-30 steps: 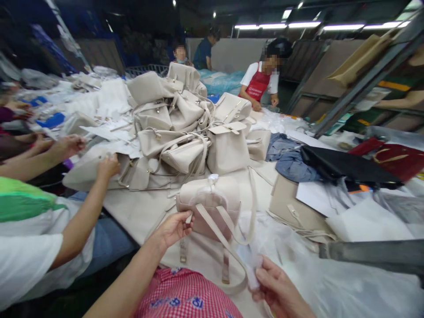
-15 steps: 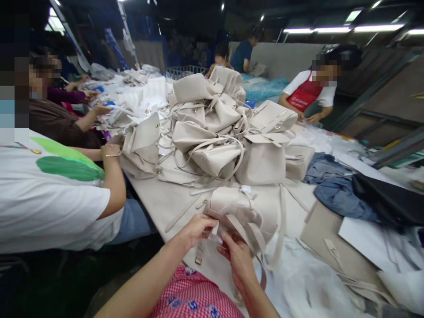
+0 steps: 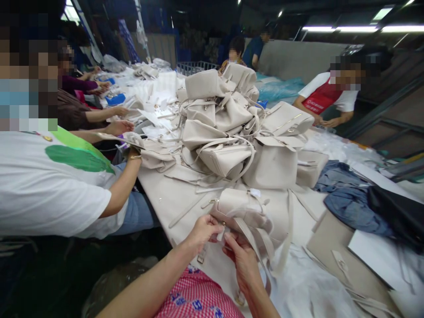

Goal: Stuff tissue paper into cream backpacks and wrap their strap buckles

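A cream backpack (image 3: 250, 210) lies on the table right in front of me, its straps trailing toward my lap. My left hand (image 3: 202, 232) pinches the near edge of the backpack by a strap buckle. My right hand (image 3: 241, 256) is closed on the same spot, fingers meeting the left hand's around a small white piece. Behind it rises a pile of cream backpacks (image 3: 232, 128).
A person in a white shirt (image 3: 49, 185) sits close on my left, handling another cream bag (image 3: 152, 152). More people line the left side; a person in a red apron (image 3: 326, 99) stands far right. Blue cloth (image 3: 347, 198), a black bag (image 3: 397, 212) and flat beige panels (image 3: 344, 256) lie right.
My right hand came up from the lower right to meet my left hand at the backpack's near edge. The view swung left. The neighbour lifted a cream bag, then laid it down again.
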The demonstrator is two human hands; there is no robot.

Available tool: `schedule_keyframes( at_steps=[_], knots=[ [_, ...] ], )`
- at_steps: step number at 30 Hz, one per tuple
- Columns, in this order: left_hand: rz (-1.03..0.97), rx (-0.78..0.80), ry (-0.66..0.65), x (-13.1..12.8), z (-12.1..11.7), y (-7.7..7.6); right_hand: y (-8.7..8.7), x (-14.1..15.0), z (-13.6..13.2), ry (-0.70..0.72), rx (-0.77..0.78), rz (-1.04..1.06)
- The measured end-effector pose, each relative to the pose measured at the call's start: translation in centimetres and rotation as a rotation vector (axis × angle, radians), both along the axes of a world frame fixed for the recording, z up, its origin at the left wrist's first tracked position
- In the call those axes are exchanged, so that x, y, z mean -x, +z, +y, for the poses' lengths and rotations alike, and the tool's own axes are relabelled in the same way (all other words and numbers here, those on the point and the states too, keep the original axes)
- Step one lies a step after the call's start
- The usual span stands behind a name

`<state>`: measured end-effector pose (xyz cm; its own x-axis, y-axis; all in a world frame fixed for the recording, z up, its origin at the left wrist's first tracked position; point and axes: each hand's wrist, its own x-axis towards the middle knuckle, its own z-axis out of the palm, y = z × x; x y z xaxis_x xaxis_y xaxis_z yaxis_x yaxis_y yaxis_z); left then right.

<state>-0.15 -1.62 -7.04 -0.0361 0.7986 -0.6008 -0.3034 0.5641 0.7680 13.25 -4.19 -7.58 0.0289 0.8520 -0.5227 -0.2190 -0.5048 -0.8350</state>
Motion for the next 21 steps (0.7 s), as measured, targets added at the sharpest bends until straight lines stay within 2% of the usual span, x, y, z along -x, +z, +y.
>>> schedule_keyframes(
  at_steps=[6,10,14,21],
  knots=[
    [0.009,-0.021,0.038,-0.1,-0.3,-0.7,-0.1,0.4,0.0,-0.157,0.164,0.269],
    [0.008,-0.054,0.05,0.0,-0.3,-0.6,-0.3,0.8,0.2,-0.15,0.196,0.304],
    [0.025,-0.098,0.078,-0.1,-0.4,-0.9,-0.2,1.3,0.3,-0.127,0.163,0.223],
    [0.034,-0.082,0.027,-0.1,-0.6,-1.0,-0.5,1.5,0.3,-0.059,0.025,-0.156]
  ],
)
